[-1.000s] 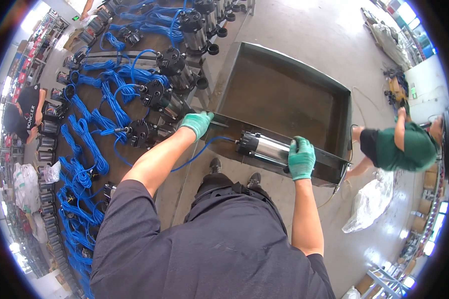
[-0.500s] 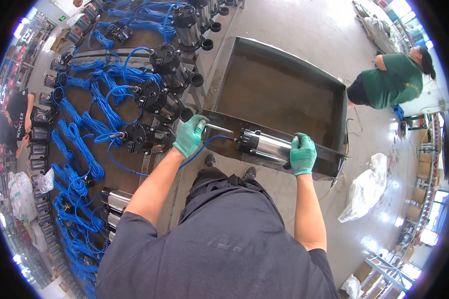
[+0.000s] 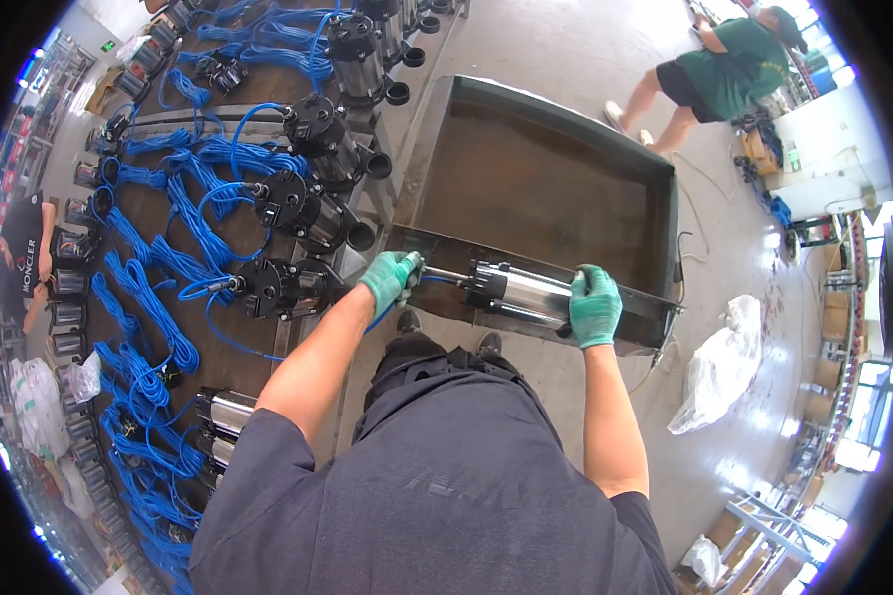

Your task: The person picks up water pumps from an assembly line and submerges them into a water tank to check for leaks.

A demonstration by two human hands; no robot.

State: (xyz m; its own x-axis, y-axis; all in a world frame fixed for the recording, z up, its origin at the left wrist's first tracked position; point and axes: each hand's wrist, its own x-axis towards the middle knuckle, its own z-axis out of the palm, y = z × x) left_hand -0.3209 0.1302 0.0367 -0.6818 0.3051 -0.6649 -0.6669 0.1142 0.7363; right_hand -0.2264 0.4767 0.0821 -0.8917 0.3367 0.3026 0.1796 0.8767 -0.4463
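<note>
A submersible pump (image 3: 528,295) with a shiny steel cylinder and a black end lies on its side along the near ledge of a dark metal trough (image 3: 558,101). My green-gloved right hand (image 3: 595,305) is closed over the pump's right end. In my left hand (image 3: 393,278), also green-gloved, the fingers are wrapped around a slim silver rod-like tool (image 3: 445,275). The tool's far end meets the black left end of the pump. A blue cable (image 3: 381,315) shows below my left hand, and its upper part is hidden.
Several upright black-and-steel pumps (image 3: 306,203) stand on a table at the left among coiled blue cables (image 3: 159,317). A clear plastic sheet (image 3: 721,362) lies on the floor at the right. One person (image 3: 724,69) is beyond the trough; another (image 3: 22,248) is far left.
My left hand has turned and moved slightly right, bringing the silver tool level against the pump's black end. The person in green has moved farther away.
</note>
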